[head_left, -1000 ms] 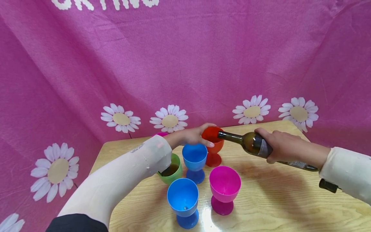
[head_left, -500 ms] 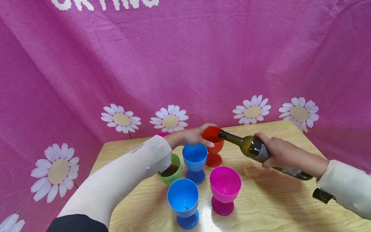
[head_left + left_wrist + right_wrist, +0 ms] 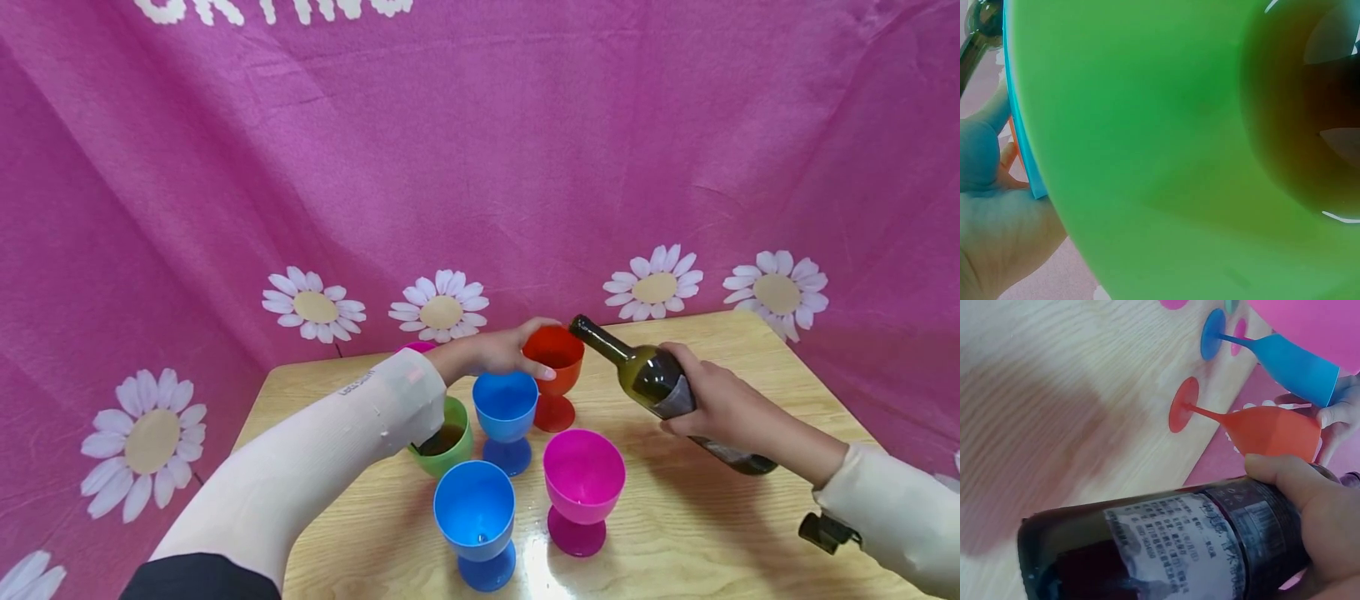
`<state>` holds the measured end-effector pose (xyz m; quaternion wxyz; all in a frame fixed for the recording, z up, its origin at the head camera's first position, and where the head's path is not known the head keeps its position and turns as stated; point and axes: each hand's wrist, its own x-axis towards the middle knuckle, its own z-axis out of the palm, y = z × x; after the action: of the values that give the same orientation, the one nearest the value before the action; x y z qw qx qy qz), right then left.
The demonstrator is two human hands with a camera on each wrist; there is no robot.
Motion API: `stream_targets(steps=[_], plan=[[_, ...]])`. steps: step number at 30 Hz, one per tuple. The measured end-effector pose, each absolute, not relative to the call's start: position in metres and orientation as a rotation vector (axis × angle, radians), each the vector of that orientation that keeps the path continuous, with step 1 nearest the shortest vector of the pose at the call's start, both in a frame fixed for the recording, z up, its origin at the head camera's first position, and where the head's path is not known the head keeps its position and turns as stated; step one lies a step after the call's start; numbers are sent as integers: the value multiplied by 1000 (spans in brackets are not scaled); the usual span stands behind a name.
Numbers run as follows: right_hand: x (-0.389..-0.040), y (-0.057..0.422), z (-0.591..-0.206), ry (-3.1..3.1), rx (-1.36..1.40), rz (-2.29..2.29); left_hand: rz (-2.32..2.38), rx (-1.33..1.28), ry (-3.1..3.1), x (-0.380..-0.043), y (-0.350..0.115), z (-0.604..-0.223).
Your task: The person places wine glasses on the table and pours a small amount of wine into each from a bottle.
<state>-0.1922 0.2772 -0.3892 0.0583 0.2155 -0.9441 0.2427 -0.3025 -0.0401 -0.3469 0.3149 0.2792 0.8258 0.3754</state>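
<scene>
My left hand (image 3: 497,352) holds the red goblet (image 3: 564,375) near its rim, thumb on the near side and fingers at the far side. In my right hand (image 3: 712,393) is a dark green wine bottle (image 3: 643,373), gripped around its body. The bottle slants, its mouth higher than its base and just above the goblet's right rim. Its white printed label (image 3: 1175,547) faces the right wrist camera. Beneath my left forearm stands a green goblet (image 3: 1129,125) holding brown liquid (image 3: 1291,106); it fills most of the left wrist view.
A blue goblet (image 3: 504,412) stands close beside the red one. Nearer are another blue goblet (image 3: 474,508) and a pink goblet (image 3: 583,475). A further pink goblet (image 3: 417,346) is mostly hidden behind my left arm. A pink daisy-print cloth (image 3: 525,167) hangs behind the wooden table (image 3: 697,517).
My right hand has tipped the bottle more upright: its base has dropped and moved left, and its mouth has risen to the red goblet's rim. My left hand has stayed on the goblet.
</scene>
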Motion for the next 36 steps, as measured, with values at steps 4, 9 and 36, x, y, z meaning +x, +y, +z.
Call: stream_targets(steps=[4,9,36], plan=[[-190,274,-395,-2776,647,787,988,739,2176,-302,-39,-347],[-188,268,-401,-2722,624,863,989,736,2176,-301,-39,-346],[-181,230,-425,-2673,365,1203,994,729,2165,-302,-39,-345]])
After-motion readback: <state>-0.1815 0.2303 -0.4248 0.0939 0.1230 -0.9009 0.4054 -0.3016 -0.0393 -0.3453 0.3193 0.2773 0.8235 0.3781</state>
